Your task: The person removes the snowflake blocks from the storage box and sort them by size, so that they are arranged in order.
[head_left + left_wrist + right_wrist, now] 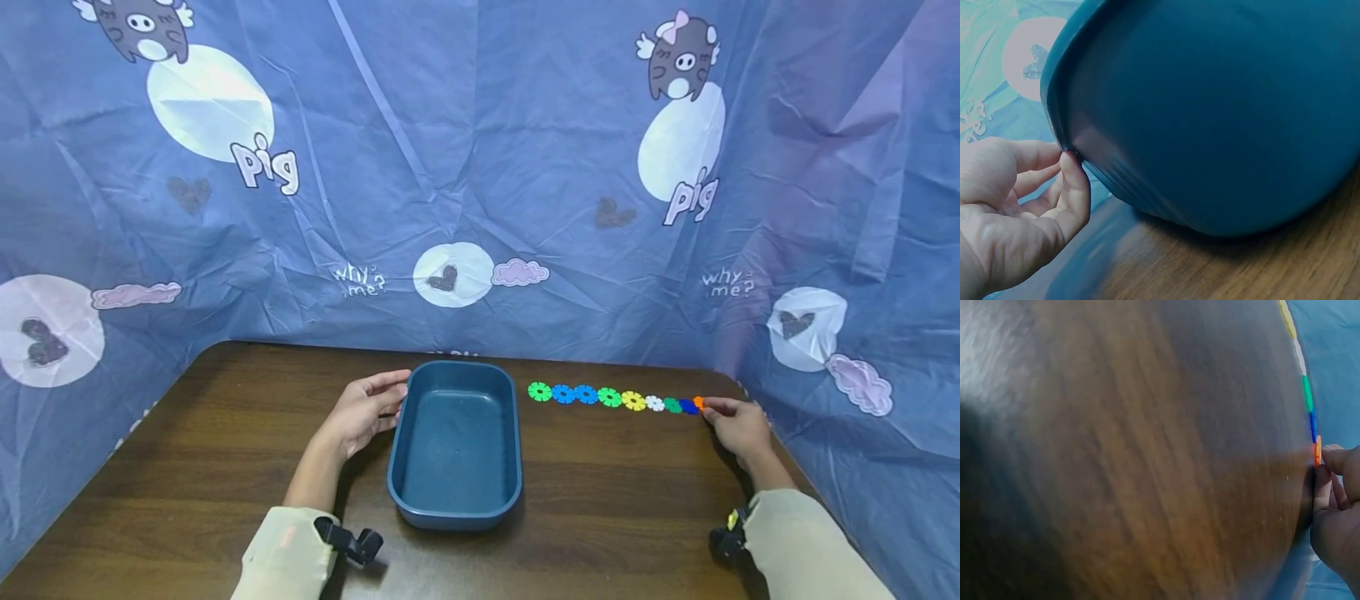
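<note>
A deep blue plastic tub (455,519) stands on the brown table, and my left hand (367,412) is at its far left side. In the left wrist view the fingertips (1067,156) pinch the tub's rim (1050,115). A row of toothed plastic discs, joined edge to edge, stretches right of the tub, from a green disc (539,392) past blue, yellow (633,401) and white ones (655,403). At its right end my right hand (738,427) pinches an orange disc (700,402) between thumb and finger; the orange disc (1318,450) touches the dark blue one (1314,427).
The wooden table (600,492) runs back to a blue curtain (480,167) printed with pigs, which also hangs along both sides. A black wrist camera (348,542) is strapped over the left sleeve, another (727,537) over the right.
</note>
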A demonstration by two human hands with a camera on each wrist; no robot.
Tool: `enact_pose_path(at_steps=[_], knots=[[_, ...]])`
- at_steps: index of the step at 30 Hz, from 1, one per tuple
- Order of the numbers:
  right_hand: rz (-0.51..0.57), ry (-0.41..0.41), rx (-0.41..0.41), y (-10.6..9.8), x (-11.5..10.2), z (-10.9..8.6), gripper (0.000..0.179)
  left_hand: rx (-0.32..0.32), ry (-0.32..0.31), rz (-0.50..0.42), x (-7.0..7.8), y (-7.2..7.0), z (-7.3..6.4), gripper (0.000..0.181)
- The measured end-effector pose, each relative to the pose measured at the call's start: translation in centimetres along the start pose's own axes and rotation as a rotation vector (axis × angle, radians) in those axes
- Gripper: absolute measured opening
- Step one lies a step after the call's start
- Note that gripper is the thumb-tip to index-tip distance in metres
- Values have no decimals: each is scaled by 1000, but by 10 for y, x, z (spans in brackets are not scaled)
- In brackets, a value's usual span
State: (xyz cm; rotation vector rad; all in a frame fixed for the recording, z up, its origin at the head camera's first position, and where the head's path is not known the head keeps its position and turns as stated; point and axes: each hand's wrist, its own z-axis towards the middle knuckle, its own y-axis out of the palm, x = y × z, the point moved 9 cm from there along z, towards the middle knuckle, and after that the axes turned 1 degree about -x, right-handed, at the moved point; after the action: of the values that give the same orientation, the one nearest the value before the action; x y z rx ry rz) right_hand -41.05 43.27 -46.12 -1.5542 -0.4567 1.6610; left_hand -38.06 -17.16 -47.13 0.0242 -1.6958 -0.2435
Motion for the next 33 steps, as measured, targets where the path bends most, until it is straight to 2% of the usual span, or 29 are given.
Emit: enact_pose_path(at_steps=[8,21,28,33], knots=[[-74,-38,-64,2,-6,2,27,9,-5,-3,1,0,-1,45],[-16,-22,-86,4,-3,0,24,12,-2,9,2,-3,-2,44],[14,4,-39,-3,3,-4,22,9,-4,16,2,0,-2,44],[126,32,-46,-7,0,0,28,12,-8,10,1,-1,-2,44]])
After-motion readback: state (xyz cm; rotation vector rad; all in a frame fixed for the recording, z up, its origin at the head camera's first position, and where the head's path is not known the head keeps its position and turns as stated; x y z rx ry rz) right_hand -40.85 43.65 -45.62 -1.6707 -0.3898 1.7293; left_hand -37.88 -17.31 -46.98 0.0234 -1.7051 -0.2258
